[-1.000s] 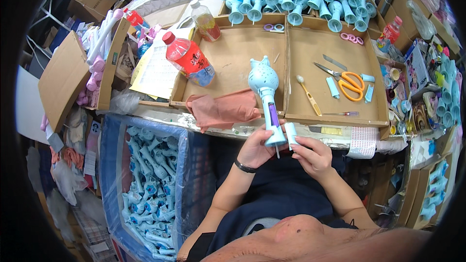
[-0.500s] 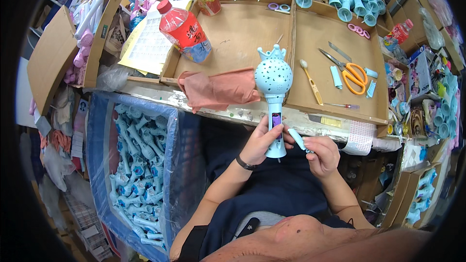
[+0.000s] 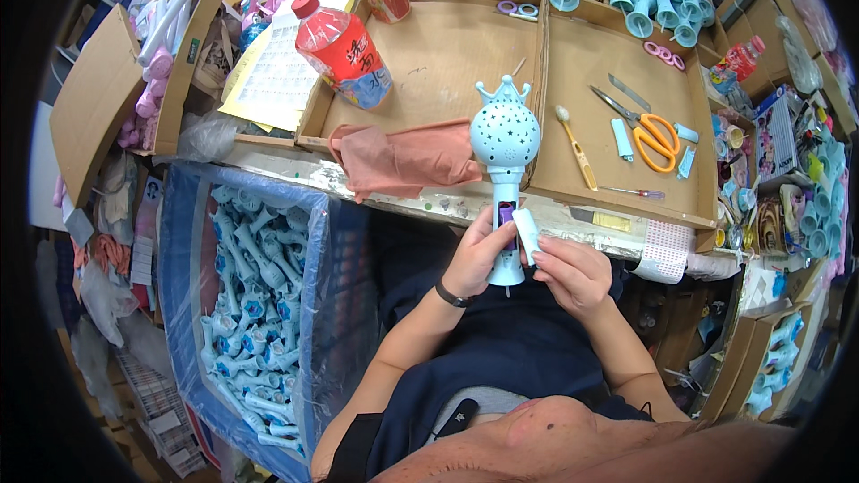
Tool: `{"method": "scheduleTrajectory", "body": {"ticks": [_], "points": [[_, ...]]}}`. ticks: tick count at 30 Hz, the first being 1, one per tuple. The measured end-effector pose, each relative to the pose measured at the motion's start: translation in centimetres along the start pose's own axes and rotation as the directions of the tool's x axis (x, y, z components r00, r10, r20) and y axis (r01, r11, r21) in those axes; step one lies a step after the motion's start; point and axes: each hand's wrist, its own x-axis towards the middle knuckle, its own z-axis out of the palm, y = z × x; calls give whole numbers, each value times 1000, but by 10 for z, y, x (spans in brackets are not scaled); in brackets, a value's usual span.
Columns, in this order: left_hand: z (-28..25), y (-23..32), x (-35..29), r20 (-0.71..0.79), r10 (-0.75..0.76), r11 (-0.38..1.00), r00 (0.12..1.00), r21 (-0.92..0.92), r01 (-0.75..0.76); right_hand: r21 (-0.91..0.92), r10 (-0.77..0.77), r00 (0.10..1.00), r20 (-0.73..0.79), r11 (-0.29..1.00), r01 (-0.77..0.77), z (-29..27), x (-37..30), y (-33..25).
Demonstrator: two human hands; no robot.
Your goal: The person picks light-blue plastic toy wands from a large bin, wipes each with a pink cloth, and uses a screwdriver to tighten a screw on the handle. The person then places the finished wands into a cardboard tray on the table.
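The left hand [image 3: 474, 259] is closed around the handle of a light-blue crowned wand [image 3: 506, 152], held in front of the body with its round head over the near edge of the worktop [image 3: 420, 204], a grip that apparently steadies it with the opening and purple insert [image 3: 506, 216] facing up. The right hand [image 3: 577, 275] pinches a light-blue cover [image 3: 525, 229] near its lower end, presumably to leave most of it exposed; whether cover and handle touch cannot be told. Scissors [image 3: 637, 120] and a brush [image 3: 578, 150] lie in a cardboard tray [image 3: 577, 54], seemingly within reach yet clear of both hands.
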Motion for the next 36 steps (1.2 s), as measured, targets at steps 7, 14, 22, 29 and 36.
{"method": "scheduleTrajectory", "body": {"ticks": [7, 14, 22, 29, 36], "points": [[0, -9, -1, 32, 32, 999, 999, -9, -31, -77, -39, 999, 33, 996, 42, 13, 1, 5], [0, -17, -4, 163, 94, 986, 982, -151, -70, -95, 100, 991, 91, 991, -91, 12, -6, 2], [8, -14, -8, 143, 114, 993, 983, -3, -115, -34, 224, 922, 316, 974, -224, 1, 2, -1], [7, -5, -3, 169, 42, 999, 985, -16, -40, 20, 574, 817, 53, 818, -575, -47, 2, 18], [7, -1, -2, 161, 32, 994, 986, -110, -15, -451, 839, 540, 70, 509, -733, -134, -4, 113]]}}
